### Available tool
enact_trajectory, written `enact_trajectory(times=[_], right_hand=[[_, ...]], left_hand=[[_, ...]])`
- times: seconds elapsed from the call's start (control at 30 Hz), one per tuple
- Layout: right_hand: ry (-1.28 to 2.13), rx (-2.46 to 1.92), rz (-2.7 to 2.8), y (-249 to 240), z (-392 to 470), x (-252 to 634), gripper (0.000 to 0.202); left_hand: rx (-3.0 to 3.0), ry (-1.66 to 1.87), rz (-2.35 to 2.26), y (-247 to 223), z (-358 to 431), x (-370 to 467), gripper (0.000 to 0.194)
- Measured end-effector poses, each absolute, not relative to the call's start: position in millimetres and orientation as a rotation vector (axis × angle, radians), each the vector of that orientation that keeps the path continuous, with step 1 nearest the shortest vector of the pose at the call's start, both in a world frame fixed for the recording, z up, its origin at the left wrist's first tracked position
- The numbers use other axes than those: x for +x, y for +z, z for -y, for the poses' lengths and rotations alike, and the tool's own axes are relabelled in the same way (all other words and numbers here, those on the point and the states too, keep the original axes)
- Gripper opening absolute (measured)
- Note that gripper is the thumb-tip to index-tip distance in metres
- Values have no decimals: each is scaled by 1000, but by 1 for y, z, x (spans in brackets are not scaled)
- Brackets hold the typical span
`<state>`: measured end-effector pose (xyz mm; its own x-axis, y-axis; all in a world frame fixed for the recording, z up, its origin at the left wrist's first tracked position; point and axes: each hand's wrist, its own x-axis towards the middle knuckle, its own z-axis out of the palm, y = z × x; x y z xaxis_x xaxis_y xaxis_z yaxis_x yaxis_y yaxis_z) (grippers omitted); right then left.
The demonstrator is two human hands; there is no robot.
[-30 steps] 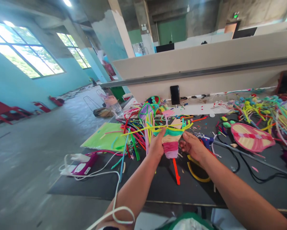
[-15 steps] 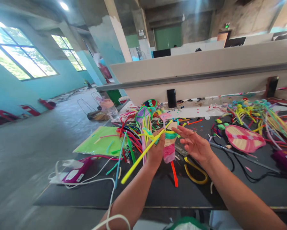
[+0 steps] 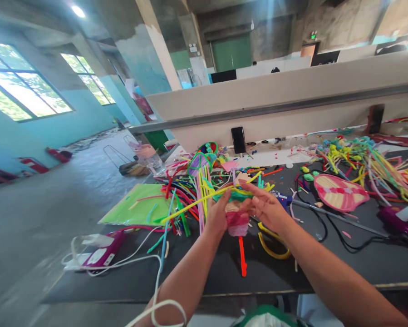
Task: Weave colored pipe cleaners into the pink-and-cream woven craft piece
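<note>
My left hand (image 3: 217,218) is closed on the left side of a small pipe-cleaner craft piece (image 3: 237,223), banded in pink, cream and teal. A long yellow pipe cleaner (image 3: 185,210) runs across the top of the piece, pinched under the left thumb, its free end pointing down left. On the other side, my right hand (image 3: 270,208) grips the piece's right edge, with fingertips at the yellow pipe cleaner; some fingers are hidden behind it. Below the piece lies a red-orange pipe cleaner (image 3: 242,258). A bent yellow strip (image 3: 271,250) rests near my right wrist.
A green sheet in plastic (image 3: 122,206) and a purple glue gun or power device (image 3: 105,249) with white cable lie left. Pink oval craft (image 3: 340,193) and tangled pipe cleaners (image 3: 353,156) are right. A phone (image 3: 238,140) leans on the partition (image 3: 275,97).
My right hand has moved in left and closed on the craft piece; before, its fingers were spread beside it. The yellow pipe cleaner now lies flatter across the top. The view shifted slightly.
</note>
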<state>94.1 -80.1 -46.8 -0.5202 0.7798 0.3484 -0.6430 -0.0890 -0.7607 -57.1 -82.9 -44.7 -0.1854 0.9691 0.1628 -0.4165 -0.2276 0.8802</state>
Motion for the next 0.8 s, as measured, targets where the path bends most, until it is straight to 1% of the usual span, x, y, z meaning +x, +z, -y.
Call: enact_trajectory(times=[0.07, 0.17, 0.23, 0.3, 0.4, 0.47, 0.53, 0.57, 0.6, 0.63, 0.73, 0.8], right_hand=[[1607, -251, 1382, -53, 81, 89, 40], [1152, -376, 1739, -63, 79, 85, 27], [946, -437, 1829, -67, 77, 85, 24], [957, -493, 1757, -66, 77, 86, 24], [1188, -539, 1430, -55, 79, 92, 28], [1298, -506, 1228, -43, 80, 98, 41], [1331, -481, 1131, -32, 80, 105, 56], [1326, -478, 1099, -28, 80, 109, 58], [1309, -482, 1074, -25, 80, 112, 56], [1279, -490, 1055, -24, 79, 116, 49], [1095, -558, 1077, -25, 79, 123, 22], [870, -652, 1219, -29, 81, 124, 16]], left_hand=[[853, 1596, -840, -45, 79, -61, 42], [798, 1499, -860, -46, 76, -66, 43], [817, 1476, -844, -47, 76, -68, 46], [847, 1468, -809, -47, 77, -68, 48], [837, 1440, -762, -45, 79, -69, 51], [809, 1441, -746, -45, 78, -71, 53], [787, 1455, -742, -46, 76, -73, 54], [779, 1454, -742, -47, 75, -74, 53], [772, 1449, -744, -48, 74, -74, 53], [767, 1441, -747, -49, 74, -74, 52], [769, 1429, -768, -52, 74, -70, 47], [804, 1435, -803, -53, 76, -65, 41]])
